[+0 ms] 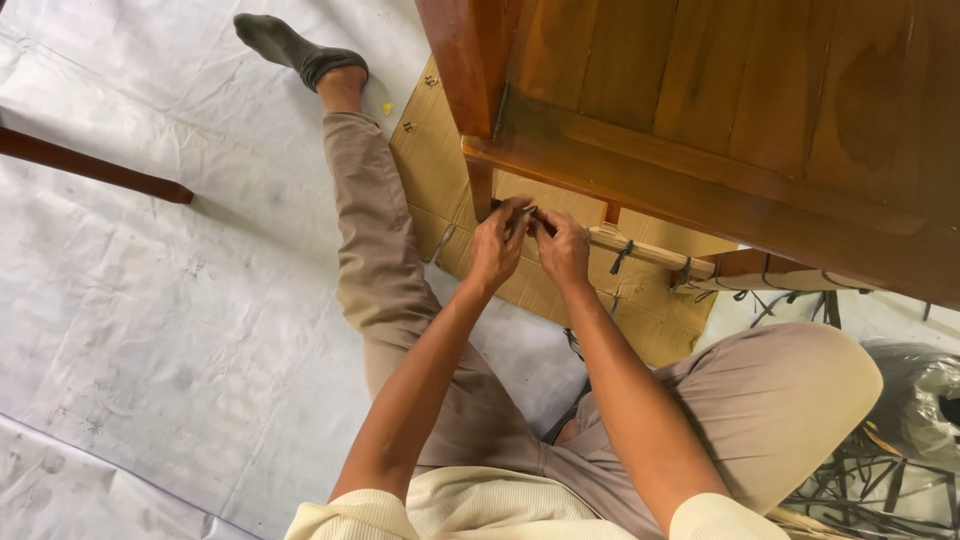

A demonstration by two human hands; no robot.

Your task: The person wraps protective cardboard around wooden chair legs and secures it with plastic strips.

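Pinching a dark strap (528, 213) together, left hand (497, 245), right hand (563, 250), fingers curled shut, beside pale wooden rail (650, 252)

From my remote seat, open white floor sheeting (150, 300) spreads from 7 to 10 o'clock, crossed only by a dark wooden rail (100, 172). The wooden furniture frame (720, 110) walls off 12 to 3 o'clock; black strapping (860, 490) clutters 4 o'clock, and my outstretched leg (365, 250) bars 11.
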